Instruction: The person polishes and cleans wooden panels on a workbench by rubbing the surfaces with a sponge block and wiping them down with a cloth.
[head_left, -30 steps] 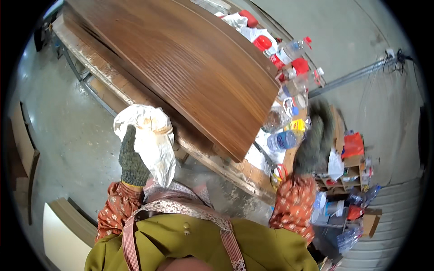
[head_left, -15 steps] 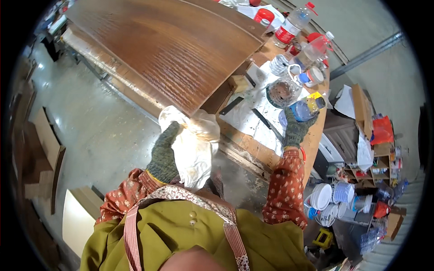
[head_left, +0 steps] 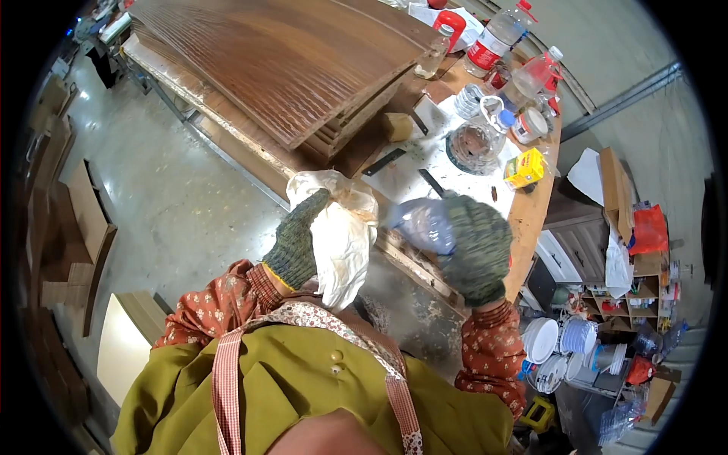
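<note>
My left hand (head_left: 297,236), in a knitted grey-green glove, grips a crumpled white rag (head_left: 339,227) stained brown, held above the floor beside the workbench. My right hand (head_left: 476,246), in the same kind of glove, holds a clear plastic bottle (head_left: 425,224) tipped toward the rag, its mouth close to the cloth. A large brown wooden panel (head_left: 280,61) with a ridged grain lies on the workbench (head_left: 531,220) just beyond both hands.
On the bench behind the hands stand several plastic bottles (head_left: 497,38), a round glass jar (head_left: 474,145), a small yellow box (head_left: 525,168) and a wooden block (head_left: 396,125). Stacked white buckets (head_left: 565,345) and shelves sit lower right. Wooden boards (head_left: 80,227) lean on the floor at left.
My right hand has come off the bench holding the clear bottle and brought it in next to the rag. The left hand with the rag stays about where it was.
</note>
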A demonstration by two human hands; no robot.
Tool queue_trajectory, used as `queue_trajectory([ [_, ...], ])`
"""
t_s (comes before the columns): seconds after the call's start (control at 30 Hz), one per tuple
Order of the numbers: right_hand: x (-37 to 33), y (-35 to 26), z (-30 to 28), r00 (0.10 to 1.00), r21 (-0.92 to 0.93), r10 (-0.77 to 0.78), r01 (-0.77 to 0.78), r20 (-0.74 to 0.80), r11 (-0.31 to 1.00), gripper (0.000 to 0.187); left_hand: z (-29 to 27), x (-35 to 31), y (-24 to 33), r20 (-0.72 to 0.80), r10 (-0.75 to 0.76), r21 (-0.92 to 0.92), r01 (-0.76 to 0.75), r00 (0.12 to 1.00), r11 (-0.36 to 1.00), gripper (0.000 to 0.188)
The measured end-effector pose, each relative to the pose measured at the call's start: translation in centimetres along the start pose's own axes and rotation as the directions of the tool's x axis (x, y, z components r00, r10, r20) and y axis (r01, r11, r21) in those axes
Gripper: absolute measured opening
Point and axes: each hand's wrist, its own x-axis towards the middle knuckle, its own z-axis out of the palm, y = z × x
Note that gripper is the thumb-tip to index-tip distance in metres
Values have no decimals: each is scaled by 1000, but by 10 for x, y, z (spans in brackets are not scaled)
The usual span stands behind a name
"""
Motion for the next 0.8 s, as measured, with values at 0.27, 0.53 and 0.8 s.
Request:
queue_trajectory([
  [0.27,-1,-18,-25,983,-234,-141,165,114,958,56,-35,31,-22,75,96,240,-112,993,964,29],
  [0.53,-19,-16,-24,984,-304,-146,171,104,937,56,-14,25,-44,-65,-75,58,78,995,995,33],
  [0.8,-17,-4,-11,983,-284,-154,177,103,942,61,-24,43,-60,-50,-53,277,65,997,959,29],
])
